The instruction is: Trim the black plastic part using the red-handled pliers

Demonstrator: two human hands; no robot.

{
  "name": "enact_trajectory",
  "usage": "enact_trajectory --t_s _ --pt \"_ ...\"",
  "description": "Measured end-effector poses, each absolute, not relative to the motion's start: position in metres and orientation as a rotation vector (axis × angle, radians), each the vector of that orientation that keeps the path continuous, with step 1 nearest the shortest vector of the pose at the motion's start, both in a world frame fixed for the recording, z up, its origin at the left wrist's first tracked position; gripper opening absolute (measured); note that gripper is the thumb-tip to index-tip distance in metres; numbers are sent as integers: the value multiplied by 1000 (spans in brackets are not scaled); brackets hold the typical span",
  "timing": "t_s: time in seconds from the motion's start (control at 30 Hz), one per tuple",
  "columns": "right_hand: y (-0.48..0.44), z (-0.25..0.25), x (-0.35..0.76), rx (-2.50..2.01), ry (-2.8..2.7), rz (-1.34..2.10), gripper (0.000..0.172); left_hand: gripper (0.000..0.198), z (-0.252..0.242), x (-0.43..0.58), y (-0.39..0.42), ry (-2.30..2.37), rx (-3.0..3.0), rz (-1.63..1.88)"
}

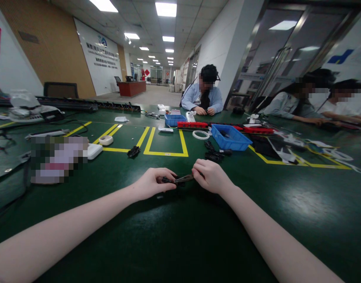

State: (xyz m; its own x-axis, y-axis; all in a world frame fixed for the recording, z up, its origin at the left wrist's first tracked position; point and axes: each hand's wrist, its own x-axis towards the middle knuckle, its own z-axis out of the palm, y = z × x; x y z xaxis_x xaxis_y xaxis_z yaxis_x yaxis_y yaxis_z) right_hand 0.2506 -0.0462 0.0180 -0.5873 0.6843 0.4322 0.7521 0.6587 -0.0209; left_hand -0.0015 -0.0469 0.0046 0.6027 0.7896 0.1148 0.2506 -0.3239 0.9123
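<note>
My left hand (153,182) reaches in from the left, with thumb and fingers closed on a small black part (168,180), its exact kind too small to tell. Opposite it, my right hand (210,175) pinches a pair of slim metal tweezers (185,178). The tweezers' tips point left and meet the black part at my left fingertips. Both hands are just above the dark green table (168,236). Beyond my right hand lie several black pieces (214,156), and a bundled black piece (133,152) sits farther left.
Behind the hands stand a blue bin (230,137), another blue bin (175,120) and a white ring (201,135). Yellow tape (165,154) marks the tabletop. A white box (94,151) lies left. Across the table sits a person (202,92); others sit at right.
</note>
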Motion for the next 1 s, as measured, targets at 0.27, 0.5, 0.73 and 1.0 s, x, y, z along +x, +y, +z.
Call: enact_trajectory --t_s 0.27,0.5,0.73,1.0 --pt "-43 18 256 -1157 -2450 -242 31 17 7 -3 -48 809 1886 687" --pt "-45 19 256 -1156 -2430 -254 30 20 5 -3 -47 794 1882 682" --pt "-46 20 256 -1126 -2417 -260 31 19 4 -2 -47 785 1870 694" --pt "-46 19 255 -1107 -2415 -277 30 18 4 -2 -47 769 1873 696"
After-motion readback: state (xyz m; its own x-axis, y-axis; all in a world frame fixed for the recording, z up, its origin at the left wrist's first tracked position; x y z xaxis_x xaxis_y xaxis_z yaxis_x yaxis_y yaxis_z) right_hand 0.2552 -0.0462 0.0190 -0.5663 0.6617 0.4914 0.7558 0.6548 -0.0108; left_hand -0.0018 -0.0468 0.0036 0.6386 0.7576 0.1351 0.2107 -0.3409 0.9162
